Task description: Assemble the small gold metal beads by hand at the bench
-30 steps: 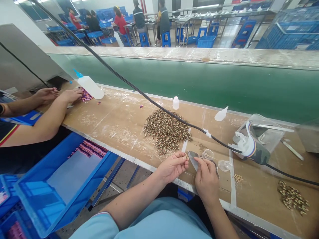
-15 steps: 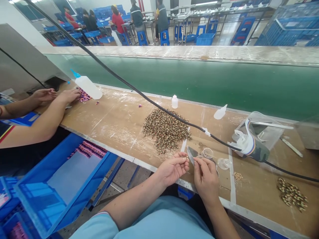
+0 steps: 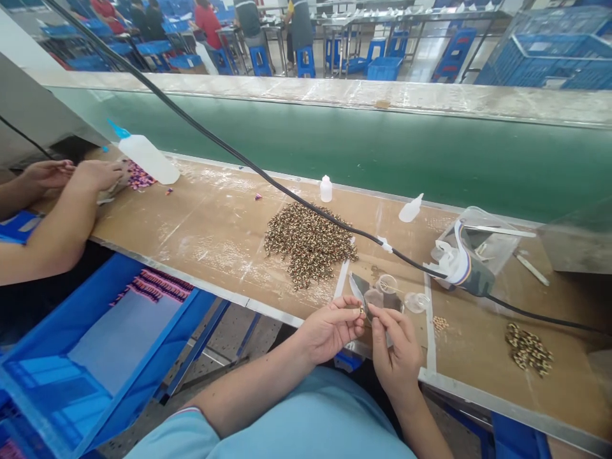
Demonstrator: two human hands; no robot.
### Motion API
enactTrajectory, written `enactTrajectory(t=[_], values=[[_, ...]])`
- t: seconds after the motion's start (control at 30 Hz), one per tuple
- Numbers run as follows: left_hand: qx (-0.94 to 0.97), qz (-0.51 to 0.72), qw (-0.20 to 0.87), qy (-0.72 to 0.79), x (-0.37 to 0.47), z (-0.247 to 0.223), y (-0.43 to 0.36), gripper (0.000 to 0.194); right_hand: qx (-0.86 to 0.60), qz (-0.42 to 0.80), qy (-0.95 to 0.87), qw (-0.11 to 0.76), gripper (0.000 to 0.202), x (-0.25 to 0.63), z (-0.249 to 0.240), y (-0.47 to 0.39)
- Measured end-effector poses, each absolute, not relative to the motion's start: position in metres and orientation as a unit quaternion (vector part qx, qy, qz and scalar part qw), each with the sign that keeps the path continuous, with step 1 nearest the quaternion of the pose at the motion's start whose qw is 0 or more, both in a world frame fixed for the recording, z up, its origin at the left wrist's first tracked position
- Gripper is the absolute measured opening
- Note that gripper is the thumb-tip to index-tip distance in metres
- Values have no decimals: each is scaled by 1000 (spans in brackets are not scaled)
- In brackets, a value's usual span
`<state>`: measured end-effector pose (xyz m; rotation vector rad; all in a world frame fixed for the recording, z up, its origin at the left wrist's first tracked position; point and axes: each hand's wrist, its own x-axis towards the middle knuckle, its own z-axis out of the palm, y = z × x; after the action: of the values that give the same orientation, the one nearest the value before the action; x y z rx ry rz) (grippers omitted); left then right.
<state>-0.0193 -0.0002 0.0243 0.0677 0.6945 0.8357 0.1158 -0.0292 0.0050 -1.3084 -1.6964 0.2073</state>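
Note:
My left hand [image 3: 332, 325] pinches a tiny gold-and-dark piece [image 3: 362, 310] between thumb and forefinger, over the table's front edge. Just right of it is my right hand [image 3: 394, 341], its thumb and forefinger pressed together near the piece; whatever they grip is too small to make out. Beyond both hands lies a large pile of small gold-and-dark pieces [image 3: 310, 242]. Behind my fingertips, a dark flat sheet [image 3: 361, 285] and a small clear round dish [image 3: 387, 284] rest on the brown table surface [image 3: 215, 223].
Left: a co-worker's hands [image 3: 95, 175], a large bottle [image 3: 149, 158] and a blue crate [image 3: 157, 357]. Behind the pile stands a small white bottle [image 3: 326, 189]. A black cable [image 3: 224, 146] crosses the view. Right: a clear bin [image 3: 502, 245] and a smaller pile [image 3: 529, 349].
The view has shifted, so the table contents appear further left and slightly higher. My right fingertips are lower, and the flat sheet that was by them now shows behind the hands.

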Motion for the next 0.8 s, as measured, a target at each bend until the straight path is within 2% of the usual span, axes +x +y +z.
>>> enactTrajectory(t=[0.2, 0.37, 0.57, 0.67, 0.8], values=[[101, 405, 841, 344, -16, 23, -4, 26, -520, 70, -715, 462, 38, 119, -1, -37], [194, 438, 787, 388, -13, 23, -9, 28, -517, 83, -713, 466, 33, 122, -2, -40], [415, 486, 636, 432, -12, 8, -16, 13, -565, 128, -655, 485, 11, 121, -1, -42], [548, 478, 544, 418, -17, 3, -18, 5, -572, 129, -645, 489, 7, 122, -3, -43], [669, 462, 439, 382, -24, 3, -16, 12, -555, 98, -668, 486, 6, 125, -8, -44]])
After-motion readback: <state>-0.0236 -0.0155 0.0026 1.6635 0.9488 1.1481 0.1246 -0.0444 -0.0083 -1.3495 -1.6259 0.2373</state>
